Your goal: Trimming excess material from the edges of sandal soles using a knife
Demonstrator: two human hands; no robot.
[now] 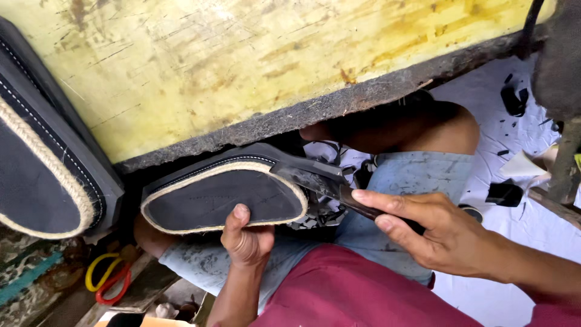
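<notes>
My left hand [245, 239] grips a dark shoe sole [224, 197] from below, thumb on its black face. The sole has a pale rope-like band and white stitching round its rim, and its far side rests against the edge of the yellow board [200, 66]. My right hand [439, 233] is shut on the dark handle of a knife [327, 184], forefinger stretched along it. The blade lies against the sole's right end, where a thin black strip of material stands off the rim.
A second, similar sole [42, 169] leans at the left edge. Black offcuts [505, 194] lie on white sheeting [520, 224] at right. Yellow and red loops [109, 275] sit on the floor lower left. My knees in grey shorts [411, 181] are below the board.
</notes>
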